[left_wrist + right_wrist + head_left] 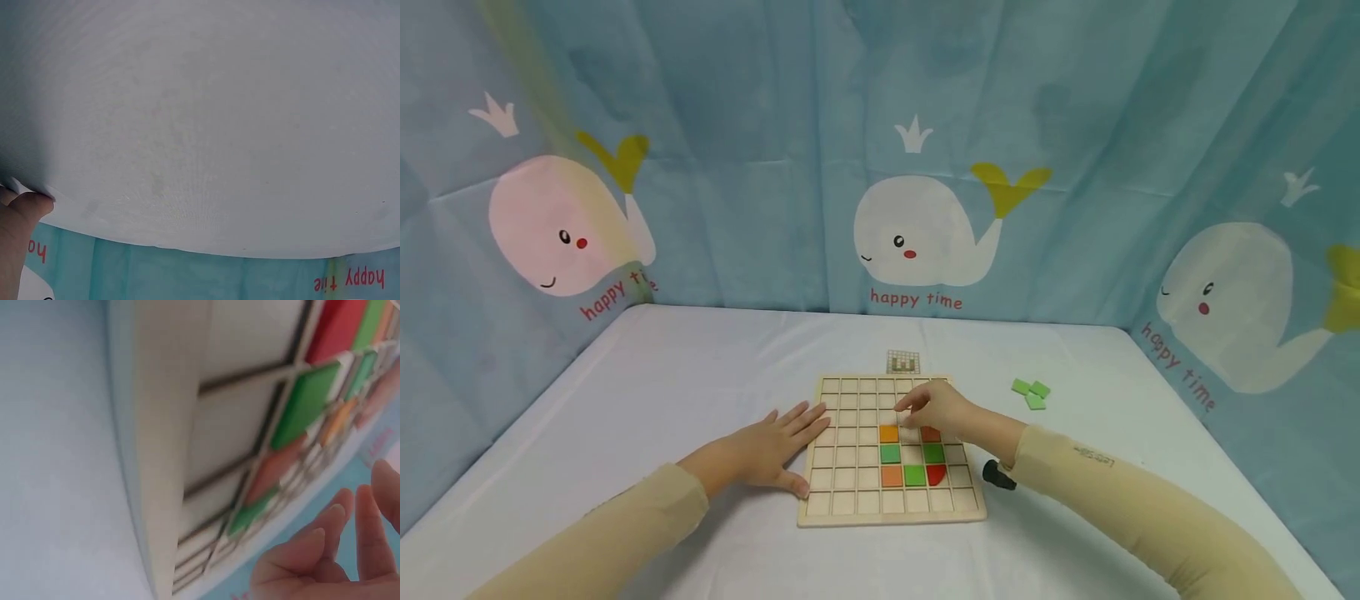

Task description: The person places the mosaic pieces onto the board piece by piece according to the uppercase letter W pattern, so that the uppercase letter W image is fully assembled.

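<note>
A wooden grid board [892, 522] lies on the white table. My left hand [767, 446] rests with spread fingers along its left edge; the left wrist view catches only fingertips [34, 205]. Above the board's right half hovers my right hand [940, 408], fingers bent, nothing between them. Below it are an orange tile [889, 434] and an orange-red tile [930, 434]. Green tiles [933, 453], an orange-red corner tile [891, 476] and a rounded red tile [936, 475] fill nearer cells. Hidden from the head view by my right hand, another green tile [250, 515] shows in the right wrist view.
Three loose green tiles [1039, 389] lie on the table right of the board. Behind the board is a small card [903, 362] with a grid pattern. A black object [997, 475] sits by my right sleeve. Blue whale-print curtains [737, 167] surround the table.
</note>
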The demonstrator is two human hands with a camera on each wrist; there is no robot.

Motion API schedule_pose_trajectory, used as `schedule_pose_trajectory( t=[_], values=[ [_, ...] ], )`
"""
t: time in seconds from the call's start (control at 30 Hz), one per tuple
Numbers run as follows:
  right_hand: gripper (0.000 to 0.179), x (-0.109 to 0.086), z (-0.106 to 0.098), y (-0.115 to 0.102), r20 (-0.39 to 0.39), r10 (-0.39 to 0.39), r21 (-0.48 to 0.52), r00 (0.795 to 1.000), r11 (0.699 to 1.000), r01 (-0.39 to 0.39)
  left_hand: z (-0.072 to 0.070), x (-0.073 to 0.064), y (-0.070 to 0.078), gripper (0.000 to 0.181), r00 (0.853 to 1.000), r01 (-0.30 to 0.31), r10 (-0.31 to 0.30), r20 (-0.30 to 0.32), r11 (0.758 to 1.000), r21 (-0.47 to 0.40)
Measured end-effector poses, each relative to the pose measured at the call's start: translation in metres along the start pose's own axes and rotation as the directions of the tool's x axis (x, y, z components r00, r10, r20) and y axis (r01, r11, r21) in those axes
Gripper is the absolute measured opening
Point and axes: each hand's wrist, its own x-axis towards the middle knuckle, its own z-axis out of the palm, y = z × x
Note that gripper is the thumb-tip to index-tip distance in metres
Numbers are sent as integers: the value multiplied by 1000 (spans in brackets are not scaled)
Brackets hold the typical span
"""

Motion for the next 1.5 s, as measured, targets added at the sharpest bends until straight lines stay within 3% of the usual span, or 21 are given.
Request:
schedule_pose_trajectory(
  t=[0.33,0.73,0.97,1.5],
  values=[
    [25,-18,-47,-1,0,-43,-7,999,999,43,-1,-2,-3,108,1000,20,-20,6,1000,5],
    [33,-36,-107,16,-61,69,-60,996,996,-73,-1,-2,-3,108,1000,3,-3,-6,1000,-8],
    [44,-45,-130,36,-70,77,-22,995,997,-78,-4,-2,1,107,1000,-6,6,-5,1000,-12],
    [50,-41,-163,105,26,49,-23,998,999,-48,-3,-1,2,107,1000,6,-6,7,1000,-18]
  ],
)
